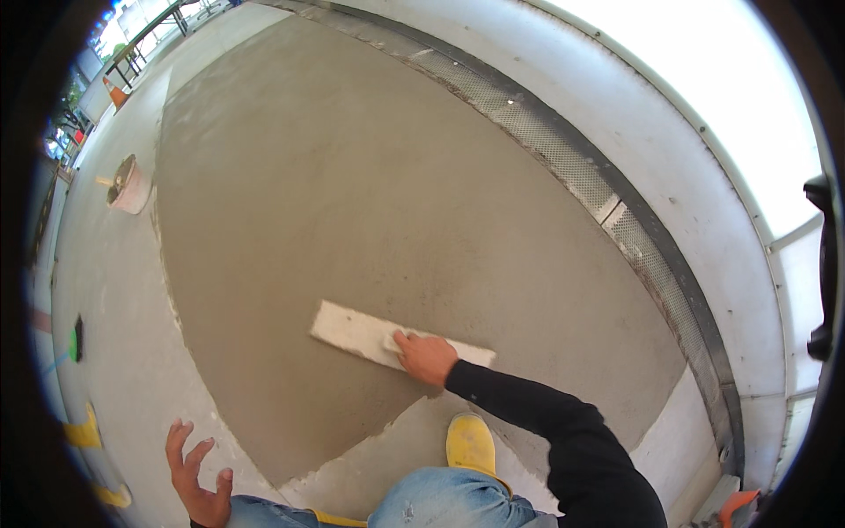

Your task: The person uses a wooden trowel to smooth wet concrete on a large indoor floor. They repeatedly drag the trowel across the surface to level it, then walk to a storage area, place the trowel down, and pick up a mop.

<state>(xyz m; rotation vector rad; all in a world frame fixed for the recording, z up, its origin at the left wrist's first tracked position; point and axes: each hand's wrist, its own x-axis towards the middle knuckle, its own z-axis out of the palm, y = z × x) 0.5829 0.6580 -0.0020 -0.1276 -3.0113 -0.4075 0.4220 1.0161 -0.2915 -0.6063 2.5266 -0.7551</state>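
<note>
My right hand [428, 357] is closed around the handle of a long, pale plastering float [352, 329]. The float lies flat on a broad patch of wet grey-brown mortar [290, 194], near the patch's front edge. Off to the lower left, my left hand [199, 475] is raised with its fingers spread and slightly curled. It holds nothing and hangs near my left knee, over the pale floor beside the mortar.
A mortar-smeared bucket [132, 187] stands on the pale floor at left, an orange cone [115, 93] beyond it. A green-headed brush [76, 340] and yellow objects [84, 431] lie at the left edge. Metal grating [563, 176] borders the right side. My yellow boot [471, 443] is close to the mortar edge.
</note>
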